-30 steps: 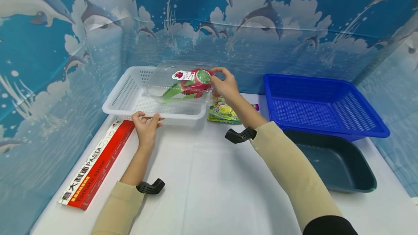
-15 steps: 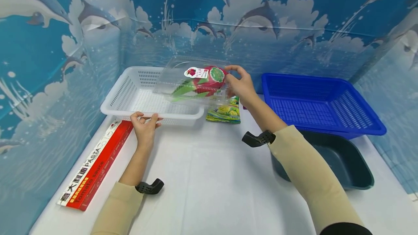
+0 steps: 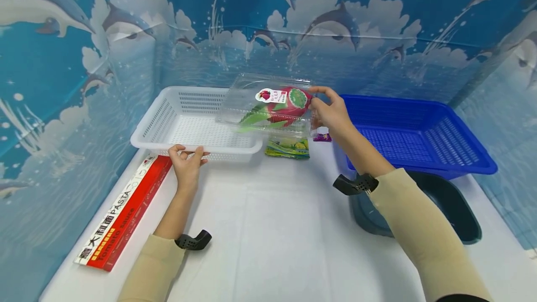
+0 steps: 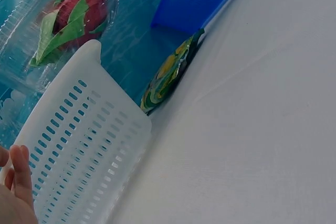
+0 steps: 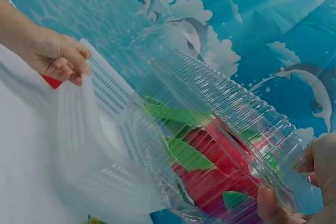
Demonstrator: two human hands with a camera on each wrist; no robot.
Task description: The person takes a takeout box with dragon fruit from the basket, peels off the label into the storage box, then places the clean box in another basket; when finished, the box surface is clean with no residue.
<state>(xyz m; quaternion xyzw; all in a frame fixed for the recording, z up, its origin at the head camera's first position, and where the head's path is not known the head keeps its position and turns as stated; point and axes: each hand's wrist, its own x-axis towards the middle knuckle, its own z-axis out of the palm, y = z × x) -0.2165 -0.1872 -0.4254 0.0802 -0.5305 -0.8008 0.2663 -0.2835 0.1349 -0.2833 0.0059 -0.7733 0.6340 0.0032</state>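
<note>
My right hand (image 3: 331, 110) grips the right end of a clear plastic clamshell box (image 3: 239, 101), held up above the right part of the white basket. Inside the box lies a red dragon fruit (image 3: 289, 106) with green leaves, and a white label sits on the lid. In the right wrist view, thumb and fingers pinch the rim of the box (image 5: 231, 93). My left hand (image 3: 186, 164) holds the front rim of the white perforated basket (image 3: 197, 147) between thumb and fingers. The left wrist view shows those fingers (image 4: 21, 171) at the rim.
A red and white pasta box (image 3: 126, 213) lies at the left. Right of the white basket are a green and yellow packet (image 3: 287, 148) and a small purple packet (image 3: 322, 137). A blue basket (image 3: 419, 143) stands at the right, behind a dark green tub (image 3: 461, 213) partly hidden by my right arm.
My right hand has carried the clamshell box with the dragon fruit to the right, from over the white basket toward its right end. My left hand stays on the rim.
</note>
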